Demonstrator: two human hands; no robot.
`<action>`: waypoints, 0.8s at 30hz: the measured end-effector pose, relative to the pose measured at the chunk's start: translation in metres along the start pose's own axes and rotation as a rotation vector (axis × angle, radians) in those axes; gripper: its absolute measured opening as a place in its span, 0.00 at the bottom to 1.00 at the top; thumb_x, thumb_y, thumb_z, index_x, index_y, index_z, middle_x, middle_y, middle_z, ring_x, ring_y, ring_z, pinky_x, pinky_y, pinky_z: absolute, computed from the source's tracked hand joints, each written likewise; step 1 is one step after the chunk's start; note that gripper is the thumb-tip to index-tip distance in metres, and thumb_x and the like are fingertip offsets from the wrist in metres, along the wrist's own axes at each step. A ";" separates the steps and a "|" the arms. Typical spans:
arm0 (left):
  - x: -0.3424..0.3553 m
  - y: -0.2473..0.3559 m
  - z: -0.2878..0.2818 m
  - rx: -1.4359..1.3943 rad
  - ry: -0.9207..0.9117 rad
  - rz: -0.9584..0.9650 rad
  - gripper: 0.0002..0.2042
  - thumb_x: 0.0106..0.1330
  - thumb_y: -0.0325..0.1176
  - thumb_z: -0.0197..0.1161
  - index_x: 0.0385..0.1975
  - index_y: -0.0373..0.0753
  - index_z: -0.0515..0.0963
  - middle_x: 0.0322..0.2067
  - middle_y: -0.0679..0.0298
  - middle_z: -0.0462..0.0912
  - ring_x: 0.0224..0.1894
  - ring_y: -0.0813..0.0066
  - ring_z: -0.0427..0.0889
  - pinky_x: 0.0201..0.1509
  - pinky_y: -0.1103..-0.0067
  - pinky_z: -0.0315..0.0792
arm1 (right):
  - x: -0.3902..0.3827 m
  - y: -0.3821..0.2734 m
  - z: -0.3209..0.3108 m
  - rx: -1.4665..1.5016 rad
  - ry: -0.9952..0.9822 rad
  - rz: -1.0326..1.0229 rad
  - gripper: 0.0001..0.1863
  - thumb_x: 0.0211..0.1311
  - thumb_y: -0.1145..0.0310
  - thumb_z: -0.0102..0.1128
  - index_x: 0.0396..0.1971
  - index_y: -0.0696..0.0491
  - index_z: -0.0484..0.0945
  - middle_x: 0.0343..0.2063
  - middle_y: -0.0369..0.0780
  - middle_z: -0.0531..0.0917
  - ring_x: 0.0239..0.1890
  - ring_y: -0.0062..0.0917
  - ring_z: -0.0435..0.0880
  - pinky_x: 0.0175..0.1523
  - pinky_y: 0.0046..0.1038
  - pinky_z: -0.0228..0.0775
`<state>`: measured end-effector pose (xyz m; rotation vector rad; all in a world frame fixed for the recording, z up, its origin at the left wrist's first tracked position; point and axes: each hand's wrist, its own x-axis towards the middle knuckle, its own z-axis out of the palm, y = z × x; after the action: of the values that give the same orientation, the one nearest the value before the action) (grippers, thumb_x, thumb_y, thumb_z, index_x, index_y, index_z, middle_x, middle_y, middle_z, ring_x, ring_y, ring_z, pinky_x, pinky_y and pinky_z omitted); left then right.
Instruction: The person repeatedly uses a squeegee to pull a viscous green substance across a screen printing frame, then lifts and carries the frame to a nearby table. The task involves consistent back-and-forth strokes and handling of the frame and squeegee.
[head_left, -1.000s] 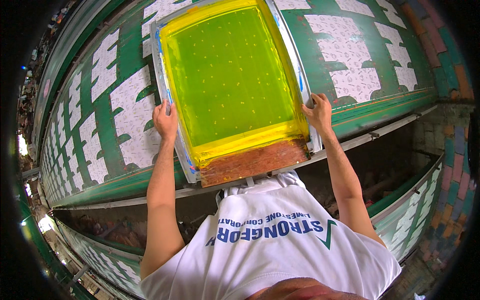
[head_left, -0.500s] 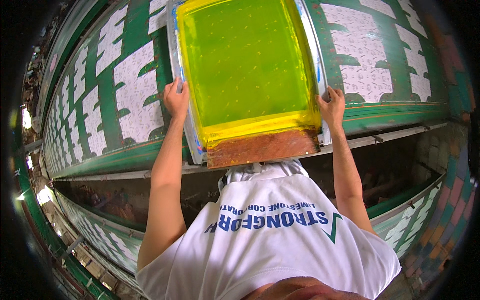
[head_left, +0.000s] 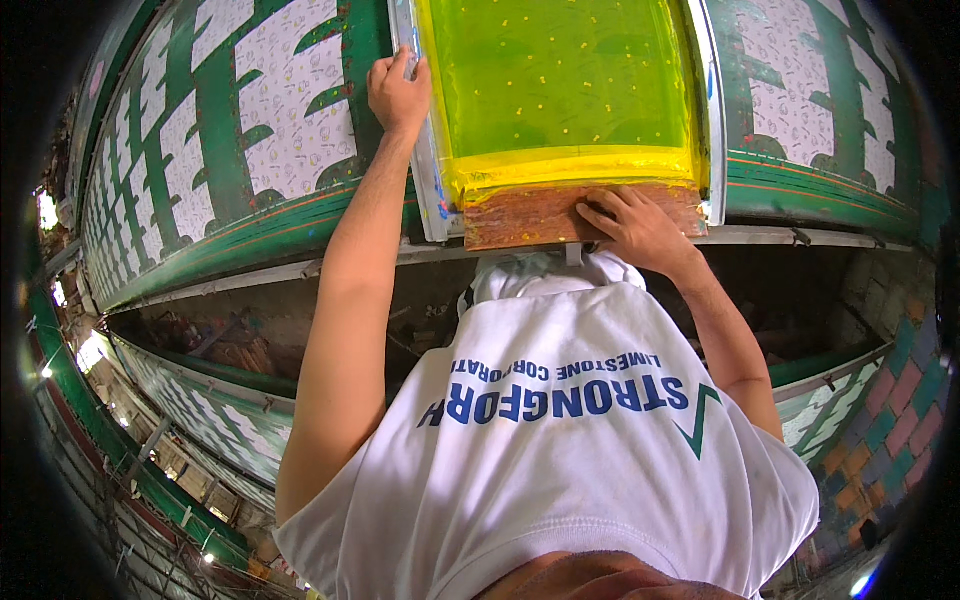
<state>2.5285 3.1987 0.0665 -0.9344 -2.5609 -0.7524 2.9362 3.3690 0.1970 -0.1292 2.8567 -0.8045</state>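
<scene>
A screen-printing screen with translucent yellow-green mesh (head_left: 560, 90) lies on the long green table (head_left: 270, 222), inside a pale metal frame (head_left: 433, 180). My left hand (head_left: 398, 92) grips that frame's left side, fingers curled on the metal. Along the screen's near end runs a reddish wooden board (head_left: 500, 222) smudged with yellow, where my right hand (head_left: 622, 222) has its fingers curled on the surface. Patterned white cut pieces (head_left: 290, 115) lie in rows on the green table either side of the screen.
A metal rail (head_left: 850, 236) runs along the table's near edge. Below it is a dark gap (head_left: 200, 335), with another green table carrying white pieces (head_left: 240, 430) behind me. Coloured tiled paving (head_left: 890, 420) shows at right, and my white printed shirt fills the lower middle.
My right hand has left the frame's right side for the wooden board. The screen and my left hand sit higher and further right in the view.
</scene>
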 end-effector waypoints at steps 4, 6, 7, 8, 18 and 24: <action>-0.001 0.001 0.001 -0.034 0.042 0.016 0.20 0.62 0.42 0.74 0.53 0.43 0.87 0.42 0.62 0.81 0.50 0.58 0.80 0.53 0.63 0.78 | 0.012 -0.009 -0.004 -0.192 0.001 0.048 0.29 0.62 0.71 0.60 0.66 0.50 0.76 0.61 0.45 0.81 0.63 0.40 0.80 0.67 0.39 0.75; -0.001 0.001 0.002 -0.035 0.025 -0.004 0.20 0.62 0.43 0.74 0.53 0.44 0.87 0.42 0.62 0.81 0.50 0.58 0.80 0.53 0.63 0.79 | 0.016 -0.008 -0.008 -0.196 0.020 0.098 0.30 0.61 0.71 0.61 0.66 0.50 0.77 0.61 0.45 0.81 0.63 0.39 0.81 0.67 0.38 0.75; -0.001 0.001 0.002 -0.040 0.038 0.002 0.20 0.63 0.43 0.73 0.53 0.44 0.87 0.42 0.62 0.81 0.50 0.58 0.80 0.53 0.63 0.79 | 0.019 -0.009 -0.010 -0.199 0.013 0.139 0.30 0.60 0.71 0.62 0.66 0.50 0.77 0.61 0.44 0.82 0.62 0.38 0.81 0.66 0.37 0.75; -0.001 0.001 0.002 -0.041 0.043 0.009 0.20 0.63 0.43 0.73 0.54 0.44 0.87 0.42 0.61 0.81 0.50 0.58 0.80 0.53 0.62 0.79 | 0.023 -0.009 -0.013 -0.184 0.083 0.108 0.30 0.60 0.73 0.63 0.66 0.50 0.77 0.57 0.43 0.85 0.58 0.39 0.84 0.62 0.39 0.79; -0.001 -0.007 0.011 -0.029 0.030 0.017 0.22 0.65 0.49 0.71 0.55 0.46 0.87 0.43 0.61 0.81 0.51 0.59 0.80 0.53 0.62 0.78 | 0.073 0.024 -0.037 -0.088 -0.113 0.360 0.16 0.61 0.63 0.73 0.47 0.52 0.87 0.41 0.48 0.89 0.45 0.46 0.88 0.49 0.46 0.79; -0.002 -0.013 0.019 -0.053 0.046 0.015 0.21 0.65 0.49 0.71 0.54 0.48 0.87 0.43 0.61 0.82 0.52 0.57 0.80 0.55 0.60 0.78 | 0.069 0.016 -0.042 -0.129 -0.060 0.391 0.18 0.58 0.65 0.76 0.48 0.52 0.87 0.37 0.48 0.89 0.43 0.47 0.88 0.48 0.45 0.80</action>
<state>2.5194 3.2004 0.0455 -0.9402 -2.5026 -0.8317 2.8603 3.3948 0.2146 0.3713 2.7419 -0.5279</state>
